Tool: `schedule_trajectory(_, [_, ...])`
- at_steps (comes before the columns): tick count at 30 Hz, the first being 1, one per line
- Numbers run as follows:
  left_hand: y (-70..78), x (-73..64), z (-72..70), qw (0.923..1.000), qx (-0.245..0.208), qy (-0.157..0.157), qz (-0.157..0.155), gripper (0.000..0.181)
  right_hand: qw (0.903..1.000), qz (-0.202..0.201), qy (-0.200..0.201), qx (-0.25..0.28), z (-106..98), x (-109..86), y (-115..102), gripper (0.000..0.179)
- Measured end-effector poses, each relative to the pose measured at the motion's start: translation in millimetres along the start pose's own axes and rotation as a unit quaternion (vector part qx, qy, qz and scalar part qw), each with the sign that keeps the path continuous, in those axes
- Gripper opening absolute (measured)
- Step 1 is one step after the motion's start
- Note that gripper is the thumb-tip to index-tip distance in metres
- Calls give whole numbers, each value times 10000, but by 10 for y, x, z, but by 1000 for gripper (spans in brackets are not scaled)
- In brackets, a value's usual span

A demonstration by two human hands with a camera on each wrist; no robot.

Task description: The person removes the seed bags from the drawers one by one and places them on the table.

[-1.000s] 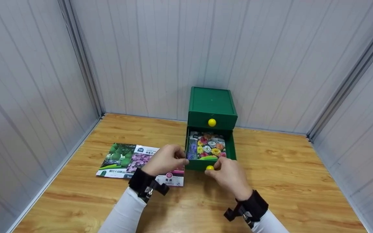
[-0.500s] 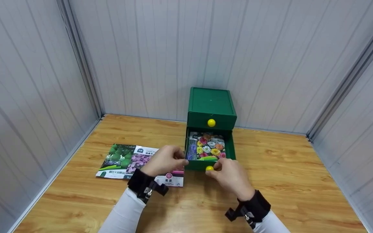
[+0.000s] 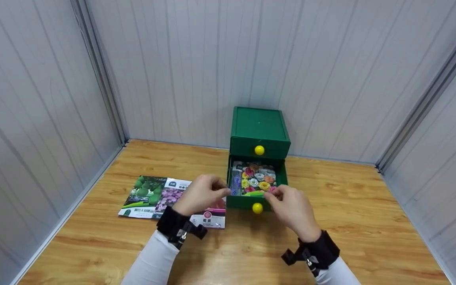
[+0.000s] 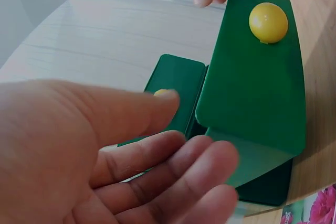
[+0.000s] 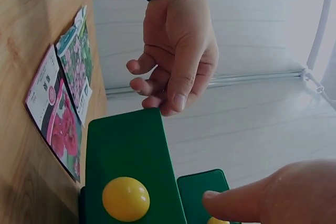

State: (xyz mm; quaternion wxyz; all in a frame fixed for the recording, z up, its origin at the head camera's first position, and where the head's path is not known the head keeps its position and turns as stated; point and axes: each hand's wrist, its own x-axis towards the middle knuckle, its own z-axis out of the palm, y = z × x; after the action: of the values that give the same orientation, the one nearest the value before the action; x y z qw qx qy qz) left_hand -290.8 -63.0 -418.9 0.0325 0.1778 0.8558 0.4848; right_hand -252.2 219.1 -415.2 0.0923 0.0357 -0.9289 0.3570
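Note:
A small green drawer cabinet (image 3: 257, 122) stands against the back wall with its lower drawer (image 3: 240, 203) pulled out. Inside that drawer lie flat printed packets; the top one, a flower-print packet (image 3: 261, 180), shows roses and a bright green stripe. My left hand (image 3: 200, 196) hovers at the drawer's left front corner, fingers loosely bent and thumb apart, holding nothing. At the right front corner is my right hand (image 3: 297, 209), its thumb and fingertips just over the rim, above the lower yellow knob (image 3: 257, 208). Only its thumb (image 5: 247, 198) shows in the right wrist view.
Left of the drawer, several printed packets overlap on the wooden table (image 3: 350, 221): a pear-print packet (image 3: 145, 194), a purple-flower packet (image 3: 168, 200) and a pink-flower packet (image 3: 212, 221), partly under my left hand. The upper drawer, with its yellow knob (image 3: 259, 150), is closed.
My right hand has let go of the lower knob and moved up and slightly right to the drawer's front rim. The left hand has shifted up very slightly. The drawer stays out.

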Motion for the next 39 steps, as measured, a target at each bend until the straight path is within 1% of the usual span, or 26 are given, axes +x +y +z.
schedule_trajectory(5, [64, 1, 36, 9988, -55, 450, 157, 13, 9994, -8, 258, 246, -34, 87, 14, 18])
schedule_trajectory(9, [140, 30, 81, 9969, -204, 696, 314, 12, 9993, -63, 332, 165, -78, 203, 12, 21])
schedule_trajectory(11, [192, 68, 106, 9963, -157, 737, 413, 12, 9993, -160, 339, 10, -103, 279, 6, 23])
schedule_trajectory(13, [258, 120, 138, 9965, -38, 719, 431, 13, 9991, -264, 292, -156, -121, 363, 3, 24])
schedule_trajectory(15, [334, 180, 173, 9970, 180, 660, 370, 14, 9988, -310, 185, -319, -136, 444, -7, 23])
schedule_trajectory(18, [447, 275, 224, 9974, 469, 459, 295, 16, 9982, -285, -59, -521, -145, 561, -21, 21])
schedule_trajectory(22, [548, 421, 279, 9964, 729, 298, 327, 18, 9960, -186, -364, -793, -142, 697, -42, 20])
schedule_trajectory(26, [570, 583, 324, 9947, 961, 258, 268, 16, 9921, -203, -610, -1077, -118, 794, -44, 16])
schedule_trajectory(29, [552, 695, 357, 9933, 1132, 120, 194, 29, 9892, -321, -684, -1258, -84, 844, -33, 17])
schedule_trajectory(32, [528, 776, 401, 9908, 1344, -5, 146, 39, 9854, -506, -699, -1471, -51, 875, -22, 27])
schedule_trajectory(35, [520, 843, 453, 9882, 1532, -30, 52, 36, 9814, -626, -762, -1646, -33, 902, -13, 34])
schedule_trajectory(39, [525, 924, 516, 9851, 1714, -87, -123, 32, 9811, -557, -899, -1621, -15, 934, -15, 31])
